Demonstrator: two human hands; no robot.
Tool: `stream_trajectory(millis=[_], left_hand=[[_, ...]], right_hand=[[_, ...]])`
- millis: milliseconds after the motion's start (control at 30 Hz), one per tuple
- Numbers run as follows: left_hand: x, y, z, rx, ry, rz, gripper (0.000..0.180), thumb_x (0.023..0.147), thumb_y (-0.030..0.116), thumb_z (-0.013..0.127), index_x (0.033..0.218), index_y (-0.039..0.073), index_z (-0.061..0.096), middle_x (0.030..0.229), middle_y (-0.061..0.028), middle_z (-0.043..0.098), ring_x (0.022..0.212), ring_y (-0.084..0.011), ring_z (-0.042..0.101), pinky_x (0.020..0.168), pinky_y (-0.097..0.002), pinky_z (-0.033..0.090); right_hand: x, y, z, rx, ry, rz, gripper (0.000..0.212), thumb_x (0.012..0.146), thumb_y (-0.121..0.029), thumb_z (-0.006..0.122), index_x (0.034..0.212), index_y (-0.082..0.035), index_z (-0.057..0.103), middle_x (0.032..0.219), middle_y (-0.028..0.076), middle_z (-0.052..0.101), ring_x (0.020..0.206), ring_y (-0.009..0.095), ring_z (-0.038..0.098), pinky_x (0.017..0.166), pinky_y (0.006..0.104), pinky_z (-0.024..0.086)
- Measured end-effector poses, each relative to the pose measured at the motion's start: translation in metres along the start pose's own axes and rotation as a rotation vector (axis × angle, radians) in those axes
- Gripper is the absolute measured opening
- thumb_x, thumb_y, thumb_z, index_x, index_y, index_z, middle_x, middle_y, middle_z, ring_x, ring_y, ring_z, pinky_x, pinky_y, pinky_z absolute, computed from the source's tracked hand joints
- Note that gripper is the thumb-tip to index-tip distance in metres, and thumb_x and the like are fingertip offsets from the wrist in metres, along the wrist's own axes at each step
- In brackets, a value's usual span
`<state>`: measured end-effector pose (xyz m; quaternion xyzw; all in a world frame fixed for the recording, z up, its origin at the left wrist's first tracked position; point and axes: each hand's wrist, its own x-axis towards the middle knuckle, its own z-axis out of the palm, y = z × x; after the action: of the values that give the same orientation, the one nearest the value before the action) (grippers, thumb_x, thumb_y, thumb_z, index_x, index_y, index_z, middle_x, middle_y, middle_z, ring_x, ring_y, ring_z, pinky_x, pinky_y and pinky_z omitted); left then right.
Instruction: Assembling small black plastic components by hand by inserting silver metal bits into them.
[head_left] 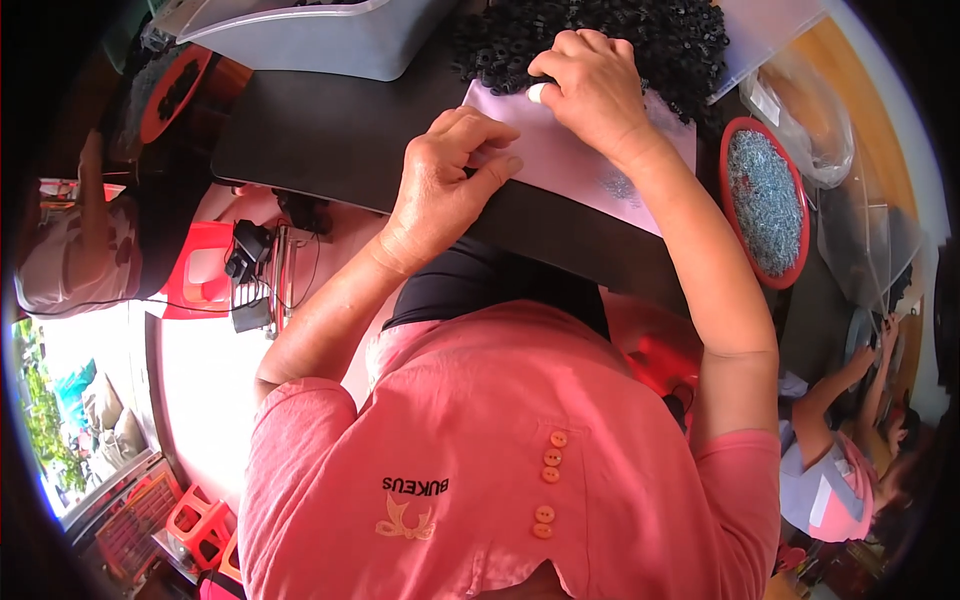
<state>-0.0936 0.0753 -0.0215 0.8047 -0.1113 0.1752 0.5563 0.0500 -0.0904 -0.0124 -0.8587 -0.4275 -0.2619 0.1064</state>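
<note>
A pale pink sheet lies on the dark table in front of me. My left hand rests at its near left corner with fingers curled, thumb and fingers pinching the sheet's edge. My right hand sits at the sheet's far edge, fingers closed, a white-covered fingertip pressing into a pile of small black ring-shaped parts. A small cluster of tiny grey metal pieces lies on the sheet near my right wrist.
A red-rimmed dish of small silver metal pieces stands to the right. A grey plastic bin sits at the back left, clear plastic bags at the right. Another person works at lower right; another person sits at left.
</note>
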Motion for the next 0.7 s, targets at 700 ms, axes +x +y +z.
stream_trajectory(millis=[700], left_hand=[[0.007, 0.002, -0.002, -0.19, 0.093, -0.309, 0.014, 0.087, 0.007, 0.07, 0.1, 0.001, 0.073, 0.082, 0.0021, 0.066, 0.078, -0.0044, 0.058, 0.072, -0.0191, 0.046]], right_hand=[[-0.003, -0.005, -0.009, -0.114, 0.081, -0.137, 0.01, 0.077, -0.018, 0.06, 0.072, -0.009, 0.063, 0.085, 0.008, 0.058, 0.095, 0.028, 0.053, 0.081, 0.0443, 0.039]])
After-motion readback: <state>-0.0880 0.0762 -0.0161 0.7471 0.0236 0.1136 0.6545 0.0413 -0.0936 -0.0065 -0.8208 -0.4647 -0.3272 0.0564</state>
